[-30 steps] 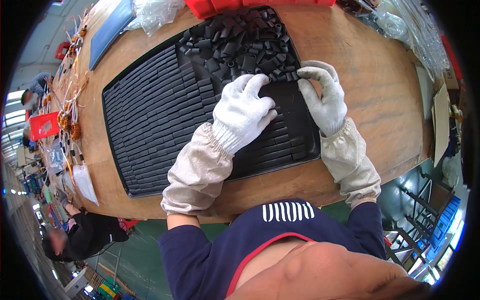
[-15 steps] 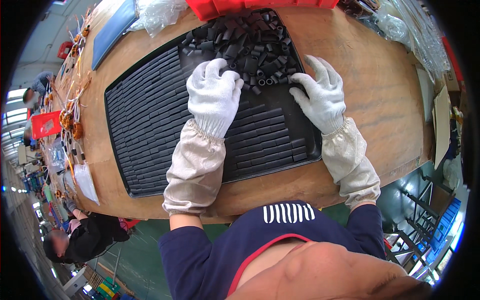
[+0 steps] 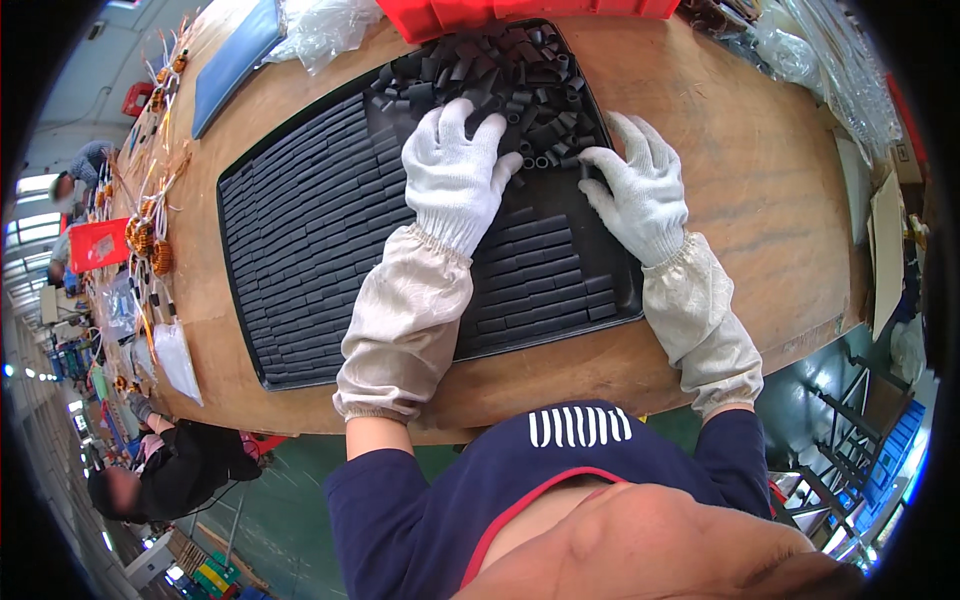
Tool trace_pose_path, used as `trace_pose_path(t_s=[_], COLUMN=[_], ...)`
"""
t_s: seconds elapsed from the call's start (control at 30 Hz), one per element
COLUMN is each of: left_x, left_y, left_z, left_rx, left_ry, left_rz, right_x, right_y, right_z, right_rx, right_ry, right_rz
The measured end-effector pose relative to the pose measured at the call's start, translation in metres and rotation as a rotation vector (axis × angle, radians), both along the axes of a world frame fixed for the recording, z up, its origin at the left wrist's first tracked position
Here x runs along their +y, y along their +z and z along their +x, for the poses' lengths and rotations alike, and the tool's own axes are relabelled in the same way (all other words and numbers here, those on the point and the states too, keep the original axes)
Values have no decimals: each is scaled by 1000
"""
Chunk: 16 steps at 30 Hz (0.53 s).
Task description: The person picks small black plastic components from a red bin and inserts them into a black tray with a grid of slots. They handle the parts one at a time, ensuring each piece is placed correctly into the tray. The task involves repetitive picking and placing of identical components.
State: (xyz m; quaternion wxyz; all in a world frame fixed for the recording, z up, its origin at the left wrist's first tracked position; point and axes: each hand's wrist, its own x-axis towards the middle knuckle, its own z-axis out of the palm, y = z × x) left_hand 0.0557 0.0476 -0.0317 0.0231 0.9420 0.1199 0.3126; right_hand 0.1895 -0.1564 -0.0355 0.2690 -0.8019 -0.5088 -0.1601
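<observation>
A big black ribbed tray (image 3: pixel 300 240) lies on the wooden table (image 3: pixel 770 200), its grooves filled with rows of short black tubes. A loose heap of black tubes (image 3: pixel 500 70) covers the tray's far right part. My left hand (image 3: pixel 455 175), in a white knit glove, lies flat with fingers spread on the near edge of the heap. My right hand (image 3: pixel 640 190), also gloved, rests open on the tray's right side, fingertips touching loose tubes. Neither hand grips anything. Beige sleeve covers run up both forearms.
A red bin (image 3: pixel 520 12) stands behind the tray. Clear plastic bags (image 3: pixel 320 35) and a blue sheet (image 3: pixel 235 60) lie at the far left, copper wire coils (image 3: pixel 150 250) along the left edge. Bags and cardboard (image 3: pixel 885 240) sit at the right. Another person (image 3: pixel 160 475) sits lower left.
Both hands have slid away from me across the tray, from the filled rows up to the edge of the loose heap, fingers spreading.
</observation>
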Motion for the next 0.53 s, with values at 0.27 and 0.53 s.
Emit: trace_pose_path(t_s=[0.27, 0.53], left_x=[-1, -24], left_y=[14, 28], left_z=[-5, -21], left_rx=[-82, 66], left_ry=[-89, -267], left_rz=[-276, -1525], right_x=[1, -6], right_y=[3, 11], right_z=[7, -7], right_rx=[82, 585], right_ry=[185, 334], right_rz=[158, 231])
